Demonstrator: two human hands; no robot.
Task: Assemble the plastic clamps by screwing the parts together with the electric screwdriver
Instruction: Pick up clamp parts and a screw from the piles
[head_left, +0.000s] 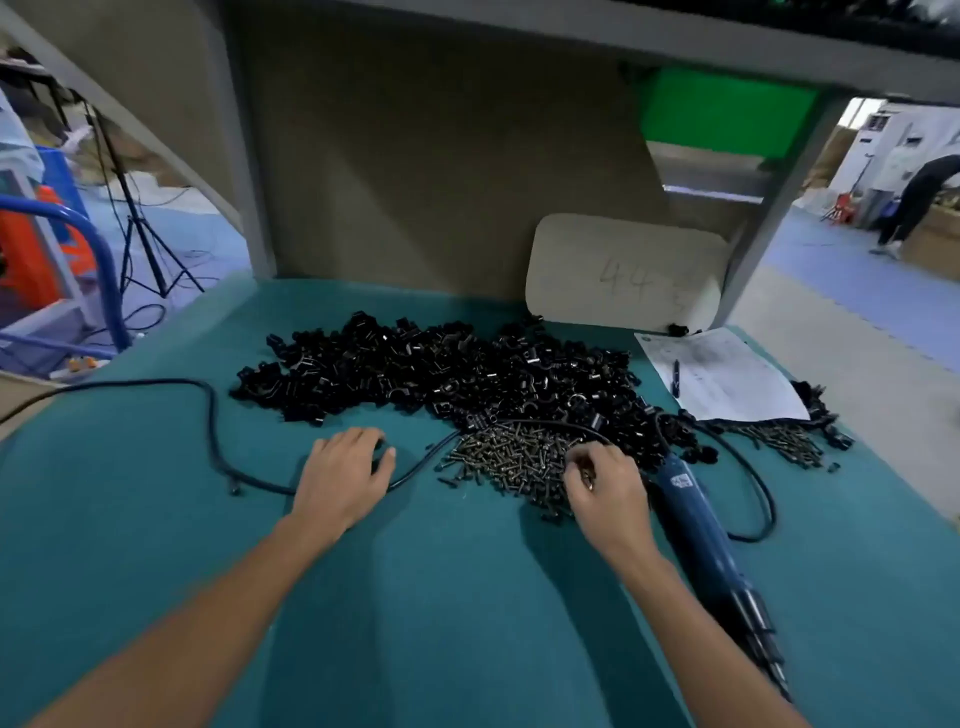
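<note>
The likeliest slip is in the screws (509, 457): small and tangled in a heap, they may come up several at once or drop onto the surface (467, 597) as the right hand (602, 486), fingertips bunched downward, pinches among them. The left hand (340, 475) rests knuckles-up with its fingers curled; whether it covers a part cannot be told. The clamp parts (441, 369) lie heaped behind, and the electric screwdriver (696, 530) lies just beside the right hand.

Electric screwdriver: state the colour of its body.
The electric screwdriver body is blue; the head view shows it best.
</note>
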